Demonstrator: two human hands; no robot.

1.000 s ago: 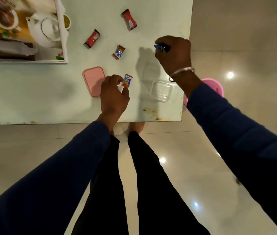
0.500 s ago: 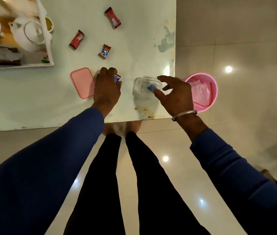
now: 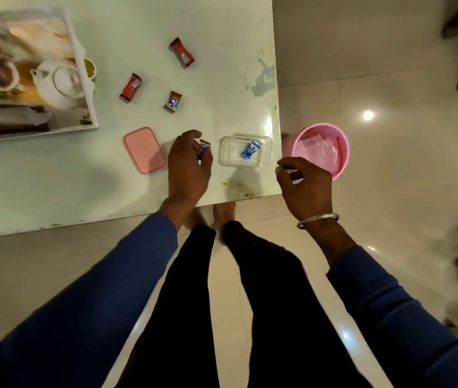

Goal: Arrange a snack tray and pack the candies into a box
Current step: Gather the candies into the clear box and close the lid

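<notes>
A clear plastic box (image 3: 225, 154) stands near the table's right edge with a blue-wrapped candy (image 3: 250, 150) lying inside it. My left hand (image 3: 188, 169) is just left of the box, its fingers closed on a small red and blue candy (image 3: 203, 145). My right hand (image 3: 304, 186) hovers off the table's corner, right of the box, fingers loosely curled and holding nothing. The box's pink lid (image 3: 144, 150) lies flat to the left. Three more candies lie farther back: two red ones (image 3: 130, 87) (image 3: 182, 52) and a red and blue one (image 3: 172, 101).
A white tray (image 3: 86, 79) at the back left holds a white teapot (image 3: 60, 85), a cup (image 3: 1, 77) and wrapped snacks. A pink bucket (image 3: 320, 148) stands on the floor by the table's right edge. My legs are below the table's front edge.
My right hand brought the blue candy from the back of the table into the clear box, let it go and drew back. My left hand lifted its candy slightly.
</notes>
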